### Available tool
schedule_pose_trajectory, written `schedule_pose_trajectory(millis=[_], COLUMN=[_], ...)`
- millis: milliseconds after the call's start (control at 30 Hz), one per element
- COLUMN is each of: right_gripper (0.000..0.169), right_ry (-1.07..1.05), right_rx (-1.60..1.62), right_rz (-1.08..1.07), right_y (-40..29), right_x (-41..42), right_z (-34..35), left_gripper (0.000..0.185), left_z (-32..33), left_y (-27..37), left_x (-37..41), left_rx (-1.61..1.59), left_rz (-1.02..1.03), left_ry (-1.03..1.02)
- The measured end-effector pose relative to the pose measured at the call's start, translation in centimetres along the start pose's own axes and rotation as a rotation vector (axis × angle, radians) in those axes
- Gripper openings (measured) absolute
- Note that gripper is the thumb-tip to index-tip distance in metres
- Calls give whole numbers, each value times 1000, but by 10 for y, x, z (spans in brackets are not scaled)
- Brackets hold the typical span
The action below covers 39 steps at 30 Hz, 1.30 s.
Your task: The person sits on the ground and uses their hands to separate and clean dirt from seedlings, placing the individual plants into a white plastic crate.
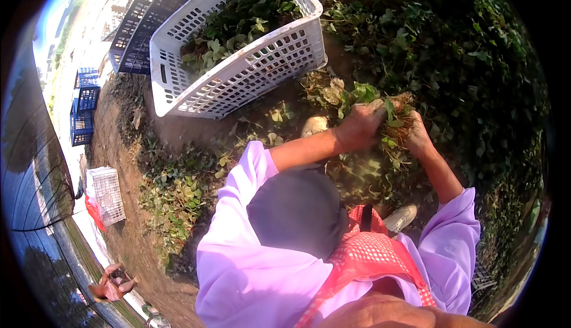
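Observation:
My left hand (pixel 360 127) is closed on a bunch of leafy green plants (pixel 392 113) with brown, stringy roots. Against the root side of the same bunch, my right hand (pixel 415 135) grips from the right, and its fingers are partly hidden by the roots. Low leafy plants lie on the soil below both hands. Up and to the left stands a white plastic crate (pixel 250 60) with slotted sides, partly filled with leafy plants (pixel 241 24).
A large heap of green plants (pixel 437 51) spreads along the right. Dark crates (pixel 140 29), blue crates (pixel 84 104) and a white crate (pixel 107 194) stand at the left. A person (pixel 112 283) sits at the lower left. My shoes (pixel 314 125) rest among loose plants.

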State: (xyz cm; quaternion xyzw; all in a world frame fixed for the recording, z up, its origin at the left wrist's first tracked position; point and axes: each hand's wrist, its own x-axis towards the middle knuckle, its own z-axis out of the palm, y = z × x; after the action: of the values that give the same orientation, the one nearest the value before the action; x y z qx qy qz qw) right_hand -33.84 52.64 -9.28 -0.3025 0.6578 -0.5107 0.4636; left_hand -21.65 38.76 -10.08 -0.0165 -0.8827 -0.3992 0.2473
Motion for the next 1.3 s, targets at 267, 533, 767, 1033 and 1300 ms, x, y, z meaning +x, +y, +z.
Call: schedule_pose_trajectory(millis=[267,533,767,1033,1300], right_gripper=[7,14,11,8,12], right_ry=[354,173,-168,-379,-120], right_rx=[-897,-1263,-1164,-1131,-989], right_rz=[-348,-46,-213,-199,-26], right_y=[-22,45,141,151,141], right_x=[14,-78,-138,-157,-123], right_z=[-31,-119,-102,-19,-37], left_gripper=[31,54,39,61,72], left_z=[-3,-185,-275,-201,-255], left_y=[10,-9,-125,-140,-128], left_x=[5,57,89,81,106], left_rx=[-961,498,842,-333,1059], left_rz=[-389,-102,138,-1166,323], left_ry=[43,456,-141,-492,-943])
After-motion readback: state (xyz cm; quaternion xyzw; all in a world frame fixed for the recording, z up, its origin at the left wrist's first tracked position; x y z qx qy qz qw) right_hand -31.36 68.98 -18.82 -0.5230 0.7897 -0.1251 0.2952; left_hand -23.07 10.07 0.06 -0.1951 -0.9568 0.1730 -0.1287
